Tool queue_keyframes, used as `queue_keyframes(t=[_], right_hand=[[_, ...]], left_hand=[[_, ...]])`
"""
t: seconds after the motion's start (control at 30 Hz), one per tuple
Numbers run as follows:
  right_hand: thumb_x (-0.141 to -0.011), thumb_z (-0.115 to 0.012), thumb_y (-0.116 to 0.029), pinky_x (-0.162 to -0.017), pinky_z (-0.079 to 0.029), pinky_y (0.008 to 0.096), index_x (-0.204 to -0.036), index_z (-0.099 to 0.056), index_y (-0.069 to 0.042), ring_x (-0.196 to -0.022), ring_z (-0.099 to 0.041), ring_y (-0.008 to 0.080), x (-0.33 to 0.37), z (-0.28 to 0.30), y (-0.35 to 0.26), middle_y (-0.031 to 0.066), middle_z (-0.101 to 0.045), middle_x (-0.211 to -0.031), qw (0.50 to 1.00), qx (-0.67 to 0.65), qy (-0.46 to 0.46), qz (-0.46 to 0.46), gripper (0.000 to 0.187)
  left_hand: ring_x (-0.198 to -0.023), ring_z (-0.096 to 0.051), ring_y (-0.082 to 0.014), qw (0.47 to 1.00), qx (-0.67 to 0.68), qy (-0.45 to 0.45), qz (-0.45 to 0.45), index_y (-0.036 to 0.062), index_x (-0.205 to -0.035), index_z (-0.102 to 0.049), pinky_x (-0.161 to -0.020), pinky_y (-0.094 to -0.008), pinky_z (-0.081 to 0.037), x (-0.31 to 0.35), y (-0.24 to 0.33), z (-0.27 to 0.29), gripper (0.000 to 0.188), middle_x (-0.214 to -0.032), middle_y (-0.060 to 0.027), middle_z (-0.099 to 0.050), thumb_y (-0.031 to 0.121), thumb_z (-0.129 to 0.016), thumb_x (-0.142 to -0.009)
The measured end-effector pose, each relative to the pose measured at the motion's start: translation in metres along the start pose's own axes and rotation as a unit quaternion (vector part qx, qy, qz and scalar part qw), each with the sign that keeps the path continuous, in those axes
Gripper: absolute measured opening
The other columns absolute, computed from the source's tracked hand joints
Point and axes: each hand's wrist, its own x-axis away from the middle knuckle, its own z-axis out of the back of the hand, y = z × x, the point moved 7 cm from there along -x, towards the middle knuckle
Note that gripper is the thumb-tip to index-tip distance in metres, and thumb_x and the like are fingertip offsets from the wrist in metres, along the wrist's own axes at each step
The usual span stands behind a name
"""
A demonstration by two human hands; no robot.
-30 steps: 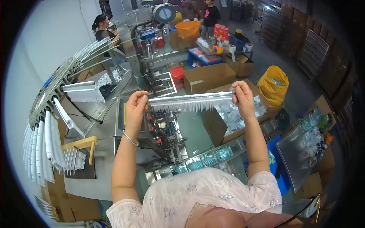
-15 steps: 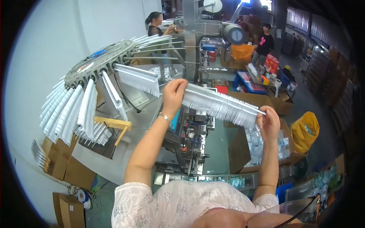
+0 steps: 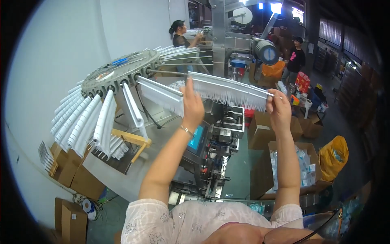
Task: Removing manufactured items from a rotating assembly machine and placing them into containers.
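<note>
A long row of thin white sheets (image 3: 231,90) hangs like a fringe from a slim rod, stretched level in front of me. My right hand (image 3: 279,106) is closed on the rod's right end, fingers pinched. At the other end, my left hand (image 3: 192,103) has its fingers stretched upward against the sheets; part of the contact is hidden. That left end lines up with a bare metal spoke (image 3: 168,73) of a round grey carousel (image 3: 122,73). Just left of my left hand, another white row (image 3: 160,94) hangs on a neighbouring spoke.
Several loaded spokes (image 3: 77,126) fan out at the left. A machine with a blue screen (image 3: 196,139) stands below my left hand. An open carton (image 3: 321,183) of clear packs and a yellow sack (image 3: 334,157) are at right. Two people (image 3: 180,38) stand farther back.
Both hands have carried the white row farther away and up, its left end now at the carousel spoke. My left hand has gone from a pinch to stretched fingers. The view has shifted.
</note>
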Motion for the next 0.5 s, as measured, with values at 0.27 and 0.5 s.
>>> queue_keyframes(t=[0.27,0.5], right_hand=[[-0.088,-0.046,-0.026,-0.046,-0.025,0.0171,-0.095,-0.055,-0.005,-0.052,-0.035,0.0037,-0.034,-0.104,0.064,-0.0028,-0.048,-0.066,0.998,0.054,-0.014,-0.025,0.024],[-0.088,-0.043,-0.036,-0.041,-0.025,0.0173,-0.082,-0.055,-0.007,-0.049,-0.036,0.0029,-0.033,-0.095,0.081,-0.0047,-0.042,-0.059,0.995,-0.017,0.093,-0.025,0.031]], left_hand=[[-0.072,-0.046,-0.0247,0.964,0.148,-0.219,-0.027,0.0055,-0.106,-0.051,-0.065,-0.0355,-0.034,0.074,0.061,0.07,0.037,-0.078,-0.0073,-0.046,0.003,-0.054,-0.069],[-0.063,-0.049,-0.0232,0.933,0.162,-0.32,0.018,0.0054,-0.087,-0.06,-0.059,-0.0327,-0.037,0.115,0.028,0.168,0.021,-0.069,-0.006,-0.049,0.002,-0.058,-0.066]])
